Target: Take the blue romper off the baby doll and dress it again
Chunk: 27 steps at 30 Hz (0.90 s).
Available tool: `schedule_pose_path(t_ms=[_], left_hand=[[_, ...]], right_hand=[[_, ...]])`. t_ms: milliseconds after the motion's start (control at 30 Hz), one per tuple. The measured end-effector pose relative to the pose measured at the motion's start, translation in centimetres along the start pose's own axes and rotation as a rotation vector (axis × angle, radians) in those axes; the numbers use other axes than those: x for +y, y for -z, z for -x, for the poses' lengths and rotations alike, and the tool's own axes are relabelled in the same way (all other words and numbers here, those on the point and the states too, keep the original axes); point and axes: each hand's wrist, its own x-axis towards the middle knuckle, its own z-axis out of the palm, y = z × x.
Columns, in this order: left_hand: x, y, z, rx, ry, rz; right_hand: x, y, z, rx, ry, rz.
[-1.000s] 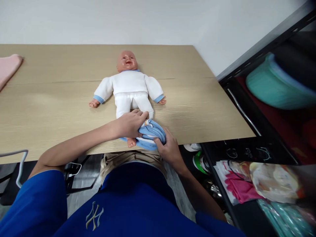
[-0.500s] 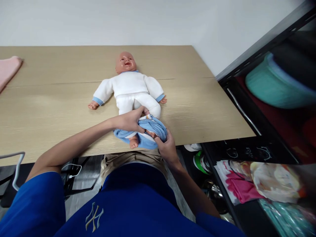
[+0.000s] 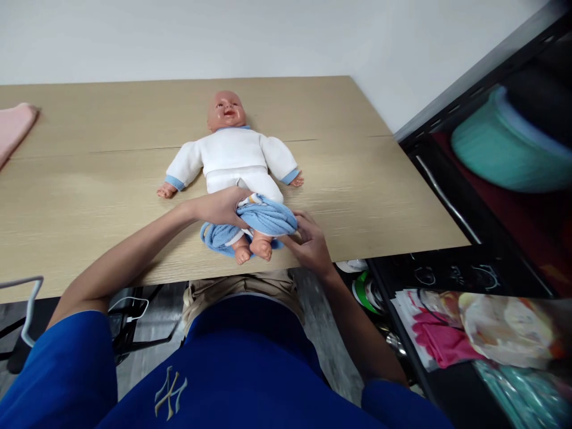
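Note:
A baby doll (image 3: 232, 152) in a white top and white pants lies on its back on the wooden table (image 3: 89, 196), head away from me. A bunched light-blue garment (image 3: 263, 219) sits around its lower legs, with both bare feet poking out below it. My left hand (image 3: 221, 207) grips the garment's left side at the doll's thigh. My right hand (image 3: 308, 241) pinches the garment's right edge.
A pink cloth (image 3: 15, 125) lies at the table's far left. A dark shelf unit (image 3: 491, 238) to the right holds a teal tub (image 3: 504, 149) and bagged items (image 3: 491, 333). A white hanger (image 3: 27, 304) shows at lower left.
The blue garment has been drawn up the doll's legs, away from me. Both bare feet now show below it. My hands moved up with it.

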Motion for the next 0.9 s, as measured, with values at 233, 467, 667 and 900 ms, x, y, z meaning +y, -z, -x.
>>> schedule_pose_path(t_ms=[233, 467, 667, 900], left_hand=[[0.4, 0.4, 0.0, -0.093, 0.072, -0.053], [1.5, -0.4, 0.6, 0.057, 0.102, -0.322], [3.9, 1.8, 4.5, -0.045, 0.266, -0.407], [3.9, 2.5, 8.0, 0.062, 0.300, -0.431]], right_hand=[[-1.4, 4.0, -3.7, -0.328, -0.005, 0.029], [-2.9, 4.0, -6.9, -0.403, 0.013, -0.041], [-2.2, 3.4, -9.5, -0.454, -0.120, -0.155], [-1.3, 2.7, -11.1, -0.401, -0.033, -0.061]])
